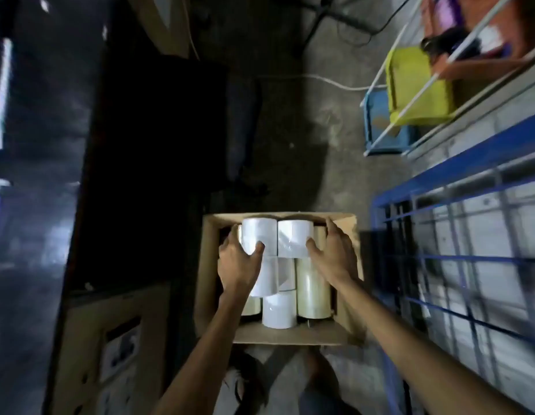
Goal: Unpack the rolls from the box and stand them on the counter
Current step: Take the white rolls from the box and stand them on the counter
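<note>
An open cardboard box point(290, 335) stands on the grey floor point(305, 145), in the near middle of the view. Both hands are inside it, at its far end.

The left hand point(238, 260) holds the left white roll point(258, 235); the thumb lies on the near face of this roll and the fingers are curled round its left side. The right hand point(335, 253) holds the right white roll point(294, 236) in a similar way; the thumb presses on the near face and the fingers reach over the far right side. These two rolls touch each other side by side, just beside the far wall of the box; a clear film that shines covers them. Whether they rest on something below, I cannot tell.

More rolls are nearer in the box. One near white roll point(279, 313) is against the near wall; a middle white roll point(267, 277) is partly hidden under the left wrist. A pale yellow roll point(312, 292) is on the right; a second pale yellow roll point(251, 305) is on the left, mostly covered by the left forearm.

On the right stands a blue metal rack point(439, 181); far right there are a yellow crate point(416, 82) and a blue crate point(380, 127); a white cable point(320, 80) lies on the far floor. At the near left is another carton point(110, 324); behind it is a dark surface point(155, 145), too dim to tell more.
</note>
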### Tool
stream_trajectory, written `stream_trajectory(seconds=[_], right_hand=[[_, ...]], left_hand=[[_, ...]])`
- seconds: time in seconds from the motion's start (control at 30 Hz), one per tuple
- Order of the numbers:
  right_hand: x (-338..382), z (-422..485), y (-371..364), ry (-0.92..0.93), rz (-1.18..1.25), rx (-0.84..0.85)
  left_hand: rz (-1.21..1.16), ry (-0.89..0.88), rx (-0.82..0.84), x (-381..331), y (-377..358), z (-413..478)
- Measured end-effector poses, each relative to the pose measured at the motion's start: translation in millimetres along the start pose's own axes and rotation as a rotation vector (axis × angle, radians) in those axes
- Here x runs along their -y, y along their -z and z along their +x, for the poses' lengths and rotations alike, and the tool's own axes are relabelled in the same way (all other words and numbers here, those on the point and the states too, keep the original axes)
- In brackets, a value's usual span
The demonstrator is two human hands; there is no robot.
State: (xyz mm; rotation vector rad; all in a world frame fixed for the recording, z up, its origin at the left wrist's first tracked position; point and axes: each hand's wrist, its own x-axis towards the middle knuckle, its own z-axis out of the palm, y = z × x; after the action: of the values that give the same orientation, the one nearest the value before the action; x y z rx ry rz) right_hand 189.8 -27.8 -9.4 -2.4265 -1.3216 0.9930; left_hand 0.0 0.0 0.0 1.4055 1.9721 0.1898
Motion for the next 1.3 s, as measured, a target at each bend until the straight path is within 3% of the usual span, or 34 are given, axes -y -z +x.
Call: stream_trajectory(seconds=[0.13, 0.3, 0.4, 0.63, 0.8, 1.07, 1.2, 1.3], right_hand=[[-29, 42, -67, -0.214, 0.112, 0.059], [-36, 82, -108, -0.266, 0.27, 0.037], [-32, 94, -111, -0.371, 0.324, 0.076], [-25, 98, -95, -0.46, 0.374, 0.176], [-35, 75, -88, -0.488, 0.503, 0.119], [-61, 27, -50, -0.461, 0.827, 0.097], [-32, -9, -1, -0.313, 0.871, 0.091], [5, -51, 46, -0.107, 0.741, 0.125]], left_hand=[[-0.054, 0.133, 0.018, 50, -56, 43], [-0.042, 0.142, 0.17, 61, -96, 92], [0.013, 0.172, 0.262, 63, -110, 114], [0.189, 0.186, 0.306, 49, -103, 123], [0.133, 0.209, 0.258, 54, -92, 110], [-0.319, 0.22, 0.066, 60, -33, 57], [-0.452, 0.146, -0.032, 49, 22, -12], [-0.481, 0.086, -0.173, 36, 78, -78]])
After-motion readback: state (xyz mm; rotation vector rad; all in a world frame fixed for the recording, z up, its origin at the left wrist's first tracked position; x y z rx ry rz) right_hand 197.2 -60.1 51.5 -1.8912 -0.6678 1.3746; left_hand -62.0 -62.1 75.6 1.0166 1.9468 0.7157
